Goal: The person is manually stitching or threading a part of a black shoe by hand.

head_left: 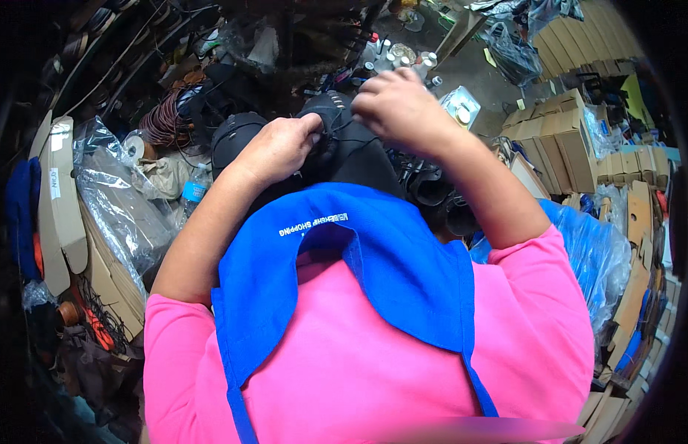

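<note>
Head: left hand (281, 150) grips black stitched piece (330, 108).

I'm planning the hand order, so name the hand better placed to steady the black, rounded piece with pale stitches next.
Left, probably: the left hand touches the black piece, while the right hand, beside it on the right, is blurred and its contact is unclear.

Shows matt finish on black stitched piece (330, 106) (unsure of material), cloth on blue apron (410, 281), glossy crinkled plastic on clear bag (129, 222), matt cardboard on boxes (558, 140).
</note>
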A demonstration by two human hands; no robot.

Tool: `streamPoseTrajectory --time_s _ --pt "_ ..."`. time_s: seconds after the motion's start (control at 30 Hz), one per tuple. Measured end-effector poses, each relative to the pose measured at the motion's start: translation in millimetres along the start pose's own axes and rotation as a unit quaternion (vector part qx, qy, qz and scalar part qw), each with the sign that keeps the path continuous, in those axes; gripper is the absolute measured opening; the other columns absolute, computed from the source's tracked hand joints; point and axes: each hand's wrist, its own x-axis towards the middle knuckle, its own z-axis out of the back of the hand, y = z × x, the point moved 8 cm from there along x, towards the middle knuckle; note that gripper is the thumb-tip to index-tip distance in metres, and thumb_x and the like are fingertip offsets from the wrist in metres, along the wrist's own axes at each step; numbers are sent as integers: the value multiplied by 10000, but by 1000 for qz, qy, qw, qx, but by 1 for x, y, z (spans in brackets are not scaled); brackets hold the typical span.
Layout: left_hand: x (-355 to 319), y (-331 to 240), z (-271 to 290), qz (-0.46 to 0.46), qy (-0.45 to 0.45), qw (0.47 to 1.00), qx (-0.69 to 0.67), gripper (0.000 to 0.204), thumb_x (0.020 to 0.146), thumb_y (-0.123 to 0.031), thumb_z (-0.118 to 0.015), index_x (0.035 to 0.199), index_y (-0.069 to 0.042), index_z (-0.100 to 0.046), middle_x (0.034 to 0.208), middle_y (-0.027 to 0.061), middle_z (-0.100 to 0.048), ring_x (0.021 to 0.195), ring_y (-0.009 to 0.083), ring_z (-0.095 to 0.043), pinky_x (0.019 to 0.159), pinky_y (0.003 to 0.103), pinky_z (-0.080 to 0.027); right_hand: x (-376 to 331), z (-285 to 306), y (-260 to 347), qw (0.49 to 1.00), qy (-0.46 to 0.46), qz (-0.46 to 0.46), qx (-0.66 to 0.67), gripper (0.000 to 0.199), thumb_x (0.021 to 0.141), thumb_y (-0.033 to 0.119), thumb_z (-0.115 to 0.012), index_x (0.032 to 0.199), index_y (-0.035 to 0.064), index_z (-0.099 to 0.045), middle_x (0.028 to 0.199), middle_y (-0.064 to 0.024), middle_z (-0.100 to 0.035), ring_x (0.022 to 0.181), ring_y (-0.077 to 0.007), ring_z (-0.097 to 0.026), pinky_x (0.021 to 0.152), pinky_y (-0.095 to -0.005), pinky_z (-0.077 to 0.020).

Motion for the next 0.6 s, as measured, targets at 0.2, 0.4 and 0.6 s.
streamPoseTrajectory --time_s 0.2,0.4,0.6 --pt "0 8 -7 8 29 1000 5 141 853 -113 -525 967 -32 -505 811 235 -581 814 415 -570 673 452 -447 8 -27 24 991 116 43 -52 142 774 155 -557 911 127 -583 820 -37 -605 895 -210 -570 874 -354 -373" --pt "-3 5 -4 -54 -42 998 13 111 851 -125 -509 939 -58 -514 775 215 -594 772 402 -584 661 479 -453 5 -9 13 994 4 43 -95 98 780 147 -549 862 148 -602 817 -7 -629 897 -186 -587 836 -358 -377" --pt "-4 5 -1 -50 -13 998 23 170 819 -87 -521 986 -52 -523 824 229 -586 808 417 -567 674 466 -447 9 -30 25 995 72 61 -17 100 762 114 -530 861 127 -542 705 -24 -600 841 -205 -581 836 -382 -374"
